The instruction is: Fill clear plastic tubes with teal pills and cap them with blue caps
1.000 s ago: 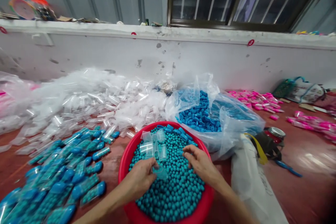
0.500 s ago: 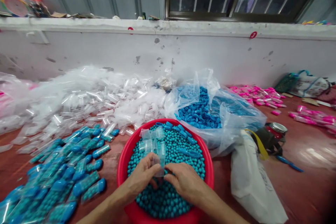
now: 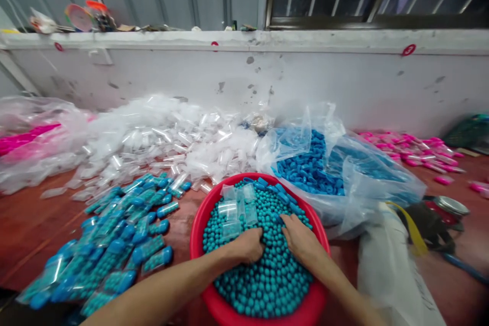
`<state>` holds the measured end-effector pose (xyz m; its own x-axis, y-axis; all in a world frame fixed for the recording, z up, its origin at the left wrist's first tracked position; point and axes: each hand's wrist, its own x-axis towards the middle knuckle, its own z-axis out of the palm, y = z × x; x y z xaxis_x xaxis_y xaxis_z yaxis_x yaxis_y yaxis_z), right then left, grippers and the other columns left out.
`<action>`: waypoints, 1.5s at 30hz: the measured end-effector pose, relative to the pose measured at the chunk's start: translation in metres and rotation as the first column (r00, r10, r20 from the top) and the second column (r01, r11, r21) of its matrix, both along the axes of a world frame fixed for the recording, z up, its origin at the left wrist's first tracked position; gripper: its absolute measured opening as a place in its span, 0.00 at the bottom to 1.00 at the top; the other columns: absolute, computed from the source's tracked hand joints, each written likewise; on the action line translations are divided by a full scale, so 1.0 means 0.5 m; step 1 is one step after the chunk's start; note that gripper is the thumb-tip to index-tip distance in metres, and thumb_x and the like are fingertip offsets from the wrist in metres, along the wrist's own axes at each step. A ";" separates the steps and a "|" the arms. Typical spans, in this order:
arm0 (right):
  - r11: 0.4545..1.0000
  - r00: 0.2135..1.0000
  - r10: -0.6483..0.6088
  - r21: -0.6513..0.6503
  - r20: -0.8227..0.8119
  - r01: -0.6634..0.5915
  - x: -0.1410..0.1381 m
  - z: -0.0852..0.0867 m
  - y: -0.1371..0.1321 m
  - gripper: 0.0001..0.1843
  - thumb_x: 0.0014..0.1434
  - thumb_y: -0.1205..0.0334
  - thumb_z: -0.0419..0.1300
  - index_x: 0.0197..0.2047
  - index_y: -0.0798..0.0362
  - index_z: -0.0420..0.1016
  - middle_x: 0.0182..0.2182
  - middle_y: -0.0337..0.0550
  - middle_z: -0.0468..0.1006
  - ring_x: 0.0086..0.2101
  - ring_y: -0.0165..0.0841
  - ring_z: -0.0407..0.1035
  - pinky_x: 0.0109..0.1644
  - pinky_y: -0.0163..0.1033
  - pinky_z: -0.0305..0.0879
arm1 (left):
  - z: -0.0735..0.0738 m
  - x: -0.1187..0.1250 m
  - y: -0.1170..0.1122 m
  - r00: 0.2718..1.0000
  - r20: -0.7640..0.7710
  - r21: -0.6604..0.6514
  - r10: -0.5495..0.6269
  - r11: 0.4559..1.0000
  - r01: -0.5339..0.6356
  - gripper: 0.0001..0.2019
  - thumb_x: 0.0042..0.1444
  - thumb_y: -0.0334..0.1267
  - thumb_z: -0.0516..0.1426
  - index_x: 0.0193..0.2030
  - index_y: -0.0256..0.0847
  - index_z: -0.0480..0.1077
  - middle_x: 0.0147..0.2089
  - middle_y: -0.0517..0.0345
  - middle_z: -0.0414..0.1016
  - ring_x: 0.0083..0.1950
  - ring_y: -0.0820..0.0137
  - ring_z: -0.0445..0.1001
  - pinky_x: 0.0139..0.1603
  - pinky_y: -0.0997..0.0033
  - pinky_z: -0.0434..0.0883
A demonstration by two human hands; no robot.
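A red tub (image 3: 197, 224) is filled with small teal beads (image 3: 263, 285). My left hand (image 3: 250, 245) is closed low over the beads, left of the tub's middle; its fingers hide whatever they hold. Across from it, my right hand (image 3: 300, 237) has its fingers bent around a blue cap, of which only a bit shows at the fingertips. Several clear plastic tubes (image 3: 228, 209) lie on the beads just beyond my left hand. More blue caps (image 3: 282, 196) rest along the tub's far right inside.
Bead-filled tubes with blue caps (image 3: 114, 244) are heaped at left. Behind lie a pile of clear tubes (image 3: 153, 132) and an open plastic bag (image 3: 355, 204) of blue caps (image 3: 309, 168). A white sack (image 3: 393, 270), a jar (image 3: 451, 206) and pink-capped tubes (image 3: 416, 147) are at right.
My hands have moved apart. The left has lowered into the beads, its clear tube now out of sight; the right has gone forward to a blue cap. The view has turned left.
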<state>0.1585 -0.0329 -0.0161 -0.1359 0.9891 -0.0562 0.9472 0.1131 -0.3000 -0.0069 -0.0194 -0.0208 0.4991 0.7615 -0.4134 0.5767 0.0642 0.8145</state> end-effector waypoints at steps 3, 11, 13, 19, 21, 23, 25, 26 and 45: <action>0.998 0.966 0.030 0.055 -0.256 -0.017 0.007 0.001 0.007 0.15 0.57 0.68 0.47 0.46 0.56 0.67 0.44 0.48 0.72 0.46 0.35 0.65 0.50 0.39 0.59 | -0.005 0.002 0.008 0.974 0.207 -0.184 0.093 0.981 -0.055 0.08 0.44 0.37 0.53 0.32 0.39 0.67 0.30 0.58 0.71 0.34 0.68 0.68 0.39 0.66 0.64; 0.999 0.886 0.044 0.017 -0.461 -0.040 0.015 0.045 -0.006 0.14 0.59 0.56 0.47 0.34 0.52 0.70 0.31 0.40 0.75 0.34 0.34 0.69 0.39 0.38 0.63 | 0.037 -0.029 -0.006 0.790 0.495 -0.467 0.361 0.877 -0.108 0.10 0.38 0.36 0.61 0.28 0.35 0.66 0.24 0.63 0.66 0.26 0.76 0.63 0.34 0.74 0.61; 0.997 0.906 0.077 0.022 -0.415 -0.075 0.011 0.044 -0.007 0.12 0.60 0.59 0.46 0.33 0.52 0.69 0.29 0.39 0.74 0.33 0.33 0.68 0.38 0.37 0.63 | 0.046 -0.040 -0.018 0.733 0.527 -0.503 0.429 0.853 -0.138 0.13 0.37 0.38 0.62 0.29 0.35 0.67 0.25 0.62 0.67 0.28 0.75 0.63 0.34 0.74 0.60; 0.948 0.951 0.304 0.111 -0.049 -0.297 -0.028 0.030 -0.005 0.21 0.52 0.75 0.45 0.48 0.53 0.65 0.43 0.48 0.69 0.40 0.35 0.67 0.41 0.38 0.63 | 0.042 -0.051 -0.036 0.737 0.450 -0.361 0.505 0.857 -0.367 0.13 0.36 0.39 0.62 0.22 0.37 0.62 0.20 0.66 0.62 0.24 0.76 0.59 0.28 0.75 0.54; 0.942 0.949 0.315 0.125 -0.003 -0.313 -0.042 0.024 -0.007 0.25 0.51 0.76 0.46 0.53 0.54 0.60 0.49 0.51 0.65 0.40 0.35 0.68 0.40 0.37 0.64 | 0.039 -0.053 -0.036 0.728 0.450 -0.402 0.518 0.845 -0.353 0.13 0.38 0.42 0.61 0.24 0.38 0.62 0.21 0.66 0.62 0.25 0.75 0.60 0.29 0.74 0.54; 0.957 0.967 0.248 0.145 0.048 -0.253 -0.048 0.016 -0.010 0.26 0.51 0.74 0.48 0.55 0.57 0.57 0.49 0.54 0.64 0.41 0.37 0.68 0.40 0.38 0.65 | 0.036 -0.056 -0.036 0.725 0.468 -0.435 0.505 0.846 -0.308 0.13 0.39 0.43 0.60 0.27 0.38 0.63 0.23 0.65 0.64 0.26 0.75 0.61 0.30 0.74 0.54; 0.972 0.976 0.172 0.139 0.130 -0.190 -0.048 0.010 -0.013 0.19 0.53 0.70 0.50 0.50 0.58 0.63 0.42 0.54 0.70 0.38 0.39 0.69 0.39 0.41 0.65 | 0.033 -0.059 -0.037 0.737 0.481 -0.384 0.475 0.870 -0.310 0.13 0.40 0.43 0.59 0.27 0.38 0.63 0.24 0.65 0.63 0.27 0.74 0.60 0.30 0.74 0.54; 0.974 0.973 0.153 0.140 0.170 -0.178 -0.046 0.008 -0.014 0.14 0.54 0.68 0.51 0.45 0.57 0.66 0.38 0.51 0.72 0.36 0.40 0.69 0.39 0.43 0.65 | 0.032 -0.060 -0.039 0.748 0.479 -0.327 0.459 0.885 -0.332 0.12 0.40 0.43 0.58 0.27 0.38 0.62 0.24 0.65 0.62 0.28 0.74 0.59 0.30 0.74 0.54; 0.915 0.962 0.272 0.310 0.003 -0.259 -0.016 0.038 -0.032 0.17 0.55 0.72 0.48 0.47 0.56 0.68 0.39 0.49 0.75 0.40 0.37 0.69 0.43 0.42 0.67 | 0.044 -0.069 -0.039 0.761 0.506 -0.276 0.405 0.912 -0.302 0.15 0.42 0.46 0.57 0.31 0.37 0.63 0.26 0.63 0.64 0.29 0.74 0.62 0.27 0.76 0.54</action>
